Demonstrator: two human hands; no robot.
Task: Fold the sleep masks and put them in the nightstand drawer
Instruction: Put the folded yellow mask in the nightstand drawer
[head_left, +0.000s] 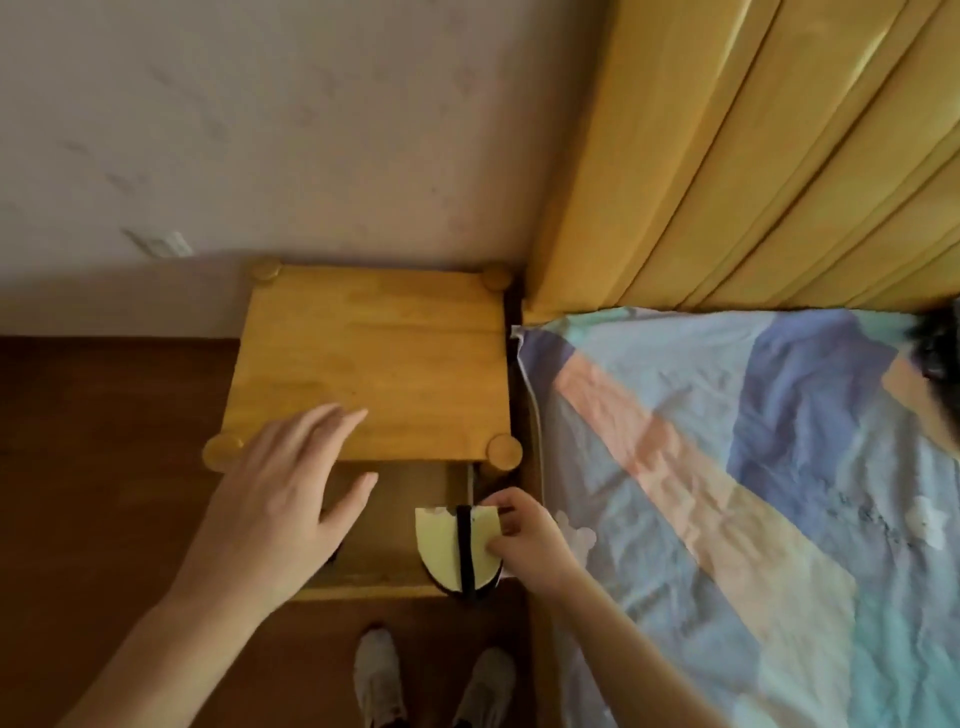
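My right hand (524, 535) pinches a folded pale yellow sleep mask (449, 545) with a black strap and black edge, holding it over the right end of the pulled-out nightstand drawer (395, 525). My left hand (280, 499) hovers with fingers spread over the drawer's left part and the front edge of the wooden nightstand top (374, 358), holding nothing. Something dark shows under my left palm inside the drawer; what it is cannot be told.
A bed with a pastel patchwork sheet (753, 493) lies close on the right, its yellow wooden headboard (753, 156) against the wall. A dark object (937, 348) sits at the bed's far right edge. My shoes (431, 680) stand on the brown floor below the drawer.
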